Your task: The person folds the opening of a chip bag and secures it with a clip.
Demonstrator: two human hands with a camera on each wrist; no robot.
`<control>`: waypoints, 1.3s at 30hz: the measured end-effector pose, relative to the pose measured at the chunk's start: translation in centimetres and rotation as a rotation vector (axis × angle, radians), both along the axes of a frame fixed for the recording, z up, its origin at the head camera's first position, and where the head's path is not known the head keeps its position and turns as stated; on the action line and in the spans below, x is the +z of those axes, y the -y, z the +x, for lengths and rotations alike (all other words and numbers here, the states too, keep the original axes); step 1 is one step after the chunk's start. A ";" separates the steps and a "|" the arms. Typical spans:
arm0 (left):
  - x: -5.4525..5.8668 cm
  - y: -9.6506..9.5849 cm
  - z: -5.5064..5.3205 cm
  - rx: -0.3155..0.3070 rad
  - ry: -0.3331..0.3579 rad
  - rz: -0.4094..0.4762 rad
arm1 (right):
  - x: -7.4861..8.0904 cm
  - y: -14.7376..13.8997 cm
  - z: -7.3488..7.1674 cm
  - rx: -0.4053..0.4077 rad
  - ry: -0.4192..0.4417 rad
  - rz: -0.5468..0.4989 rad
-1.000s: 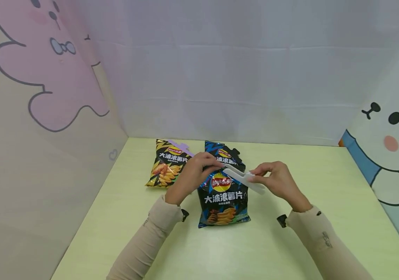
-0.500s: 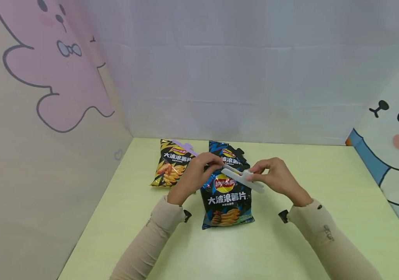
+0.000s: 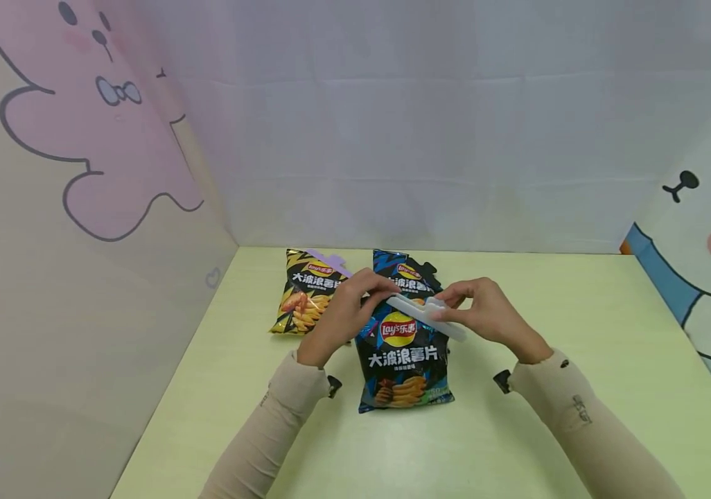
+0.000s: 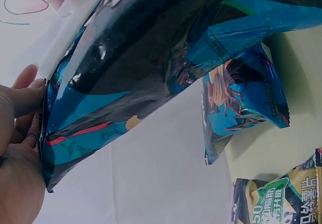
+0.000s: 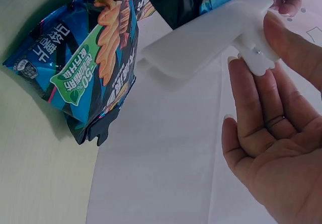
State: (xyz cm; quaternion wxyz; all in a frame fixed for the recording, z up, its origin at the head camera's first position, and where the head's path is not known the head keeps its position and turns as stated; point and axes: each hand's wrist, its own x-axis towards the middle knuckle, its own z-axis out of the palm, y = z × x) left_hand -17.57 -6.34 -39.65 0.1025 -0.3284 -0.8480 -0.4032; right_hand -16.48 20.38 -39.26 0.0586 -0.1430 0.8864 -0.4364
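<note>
A blue-and-black chip bag stands in front of me with its top edge up. My left hand pinches the bag's top edge between thumb and fingers, as the left wrist view shows. My right hand pinches the grip tab of a white bag clip between thumb and fingers. The clip lies slantwise along the top edge of the bag, its upper left end close to my left fingers. In the right wrist view its lower end sticks out past the bag. Whether its jaws are fully closed I cannot tell.
Behind stands a second blue chip bag with a black clip on its top corner. To its left is a yellow-and-black chip bag with a purple clip. A pale curtain wall rises behind the yellow-green table.
The white clip's two bars have come together over the bag's top edge, and it has shifted slightly left along it. My left hand keeps its pinch on the bag.
</note>
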 end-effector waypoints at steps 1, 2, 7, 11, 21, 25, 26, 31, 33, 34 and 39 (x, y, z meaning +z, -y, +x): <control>0.0 0.0 0.0 0.002 0.005 0.003 | 0.0 0.0 0.0 0.001 0.006 -0.001; 0.0 0.0 0.1 0.006 0.012 0.003 | -0.1 0.0 0.0 0.000 0.010 0.000; 0.0 0.1 0.3 0.014 0.033 0.004 | -0.3 0.1 0.0 -0.002 0.023 0.004; -0.1 0.2 0.4 0.017 0.031 -0.006 | -0.5 0.2 0.0 -0.003 0.038 0.002; -2.6 2.0 1.1 0.188 0.101 0.061 | -1.4 0.3 0.2 0.009 0.029 -0.045; -4.6 3.0 2.1 0.249 0.281 0.136 | -1.5 0.2 0.2 0.003 0.026 -0.054; -5.1 3.2 2.4 0.259 0.332 0.145 | -1.6 0.2 0.3 0.000 0.027 -0.056; -7.5 3.6 4.3 0.288 0.566 0.147 | -1.7 0.2 0.3 -0.011 0.042 -0.068; -8.5 3.6 4.9 0.276 0.634 0.133 | -1.7 0.2 0.3 -0.014 0.044 -0.072; -8.9 3.6 5.2 0.261 0.663 0.129 | -1.8 0.3 0.3 -0.015 0.044 -0.076; -10.6 3.0 6.5 0.171 0.783 0.127 | -1.9 0.3 0.3 -0.011 0.035 -0.086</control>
